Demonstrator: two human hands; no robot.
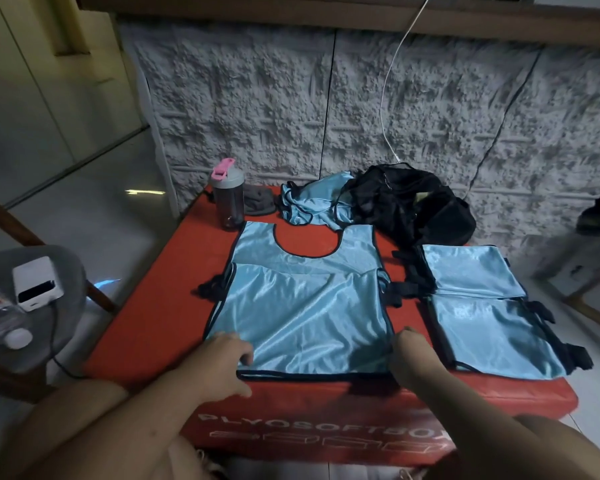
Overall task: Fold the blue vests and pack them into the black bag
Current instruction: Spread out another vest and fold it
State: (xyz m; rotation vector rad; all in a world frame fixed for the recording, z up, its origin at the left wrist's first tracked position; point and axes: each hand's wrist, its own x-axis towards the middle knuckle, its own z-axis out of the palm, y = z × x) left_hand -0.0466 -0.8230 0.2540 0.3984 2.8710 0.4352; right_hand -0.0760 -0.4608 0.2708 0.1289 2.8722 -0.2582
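Spread vest between fingers of both hands, on box. Folded vests right of fingers. Beyond: crumpled vest, bag, bottle at left.

Looks like a home room: tiled floor, textured wall panels, grey chair at nine o'clock.

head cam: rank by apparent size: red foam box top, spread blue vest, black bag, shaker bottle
1. Red foam plyo box top
2. Shiny blue vest spread flat at centre
3. Black mesh bag, farther back, so its rank is less certain
4. Grey shaker bottle with pink cap
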